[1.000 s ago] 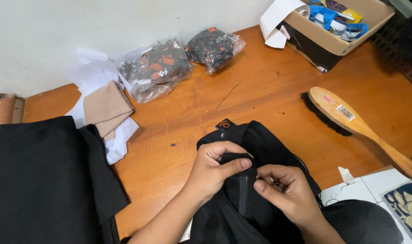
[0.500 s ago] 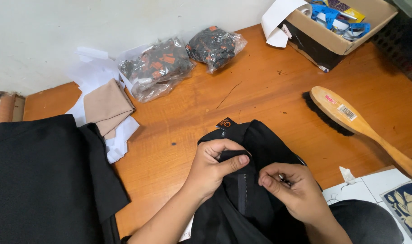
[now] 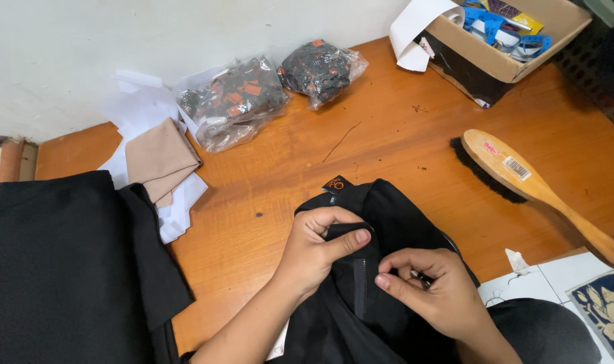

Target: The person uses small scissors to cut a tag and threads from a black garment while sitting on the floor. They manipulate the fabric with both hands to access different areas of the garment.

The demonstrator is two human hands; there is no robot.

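Note:
A black garment (image 3: pixel 388 209) lies bunched at the near edge of the wooden table (image 3: pixel 266 189), with a small black tag at its top. My left hand (image 3: pixel 320 249) pinches a fold of the fabric beside a zipper. My right hand (image 3: pixel 431 293) grips the cloth on the other side of the zipper, fingers curled, with a small metal piece just showing between them. Both hands sit close together on the garment.
A wooden-handled brush (image 3: pixel 529 182) lies at the right. Two clear bags of small dark and orange items (image 3: pixel 236 101) (image 3: pixel 320 67) sit near the wall. An open cardboard box (image 3: pixel 502 40) stands at the back right. Black fabric (image 3: pixel 64 263) and beige cloth (image 3: pixel 158 158) lie left.
My hands have shifted slightly on the garment. My left thumb now presses flat over the fold, and my right hand has closed in nearer the zipper.

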